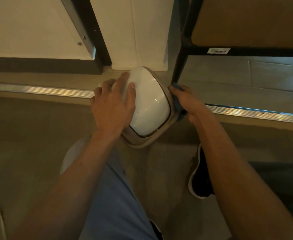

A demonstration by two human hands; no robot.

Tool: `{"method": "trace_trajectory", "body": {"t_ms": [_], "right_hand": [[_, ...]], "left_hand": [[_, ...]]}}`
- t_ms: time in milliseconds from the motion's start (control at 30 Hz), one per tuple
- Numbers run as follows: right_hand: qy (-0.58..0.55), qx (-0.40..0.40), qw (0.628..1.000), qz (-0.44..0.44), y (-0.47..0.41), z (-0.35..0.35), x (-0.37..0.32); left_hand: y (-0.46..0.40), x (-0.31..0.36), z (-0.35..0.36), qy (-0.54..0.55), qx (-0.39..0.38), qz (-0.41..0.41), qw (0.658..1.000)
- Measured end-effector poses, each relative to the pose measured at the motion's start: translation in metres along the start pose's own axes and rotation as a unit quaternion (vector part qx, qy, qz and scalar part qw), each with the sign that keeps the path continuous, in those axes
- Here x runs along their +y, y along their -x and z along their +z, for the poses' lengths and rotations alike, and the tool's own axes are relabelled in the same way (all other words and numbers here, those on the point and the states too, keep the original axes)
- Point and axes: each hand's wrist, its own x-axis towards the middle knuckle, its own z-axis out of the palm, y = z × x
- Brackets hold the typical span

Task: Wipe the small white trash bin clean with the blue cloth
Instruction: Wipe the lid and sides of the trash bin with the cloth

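blue cloth (177, 103) mostly hidden behind right hand (190, 104) and bin rim, bin (147, 104) left side covered by left hand (112, 108), barcode label (218, 50) unreadable, black shoe (200, 179) partly behind forearm

Left arm: bare, reaching forward from the lower left, wrist straight. My left hand (113, 104) lies palm-down with fingers spread over the rounded white trash bin (148, 104), thumb on its upper face, the other fingers wrapped round its left side.

Right arm: bare, reaching forward from the lower right, forearm angled inward. My right hand (188, 103) is closed around the blue cloth (177, 105), pressing it against the bin's right rim; fingers point up and away, knuckles outward.

Legs: my left thigh in light blue fabric shows between the forearms.
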Motion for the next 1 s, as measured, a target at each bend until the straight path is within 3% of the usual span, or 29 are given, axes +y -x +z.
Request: {"method": "trace_trajectory", "body": {"t_ms": [133,333,533,800,867,1000], "right_hand": [[0.022,-0.016,0.999,-0.029,-0.003,0.009,-0.009],[0.003,0.067,0.998,-0.009,0.039,0.008,0.029],[0.086,0.104,0.991,-0.001,0.082,-0.003,0.051],[0.0,0.119,0.988,-0.094,0.12,-0.018,-0.014],[-0.04,0.09,0.989,-0.115,0.124,-0.013,-0.038],[-0.075,0.024,0.987,-0.137,0.122,0.005,-0.074]], "left_hand": [[-0.001,0.001,-0.002,0.005,-0.007,0.001,1.0],[-0.013,-0.005,-0.001,0.03,-0.039,0.046,0.998],[-0.018,-0.014,-0.001,0.064,-0.028,0.068,0.995],[-0.016,-0.019,-0.003,0.133,-0.038,0.062,0.988],[-0.014,-0.016,-0.007,0.133,-0.014,0.073,0.988],[0.008,0.003,-0.024,0.214,0.112,0.08,0.967]]}}
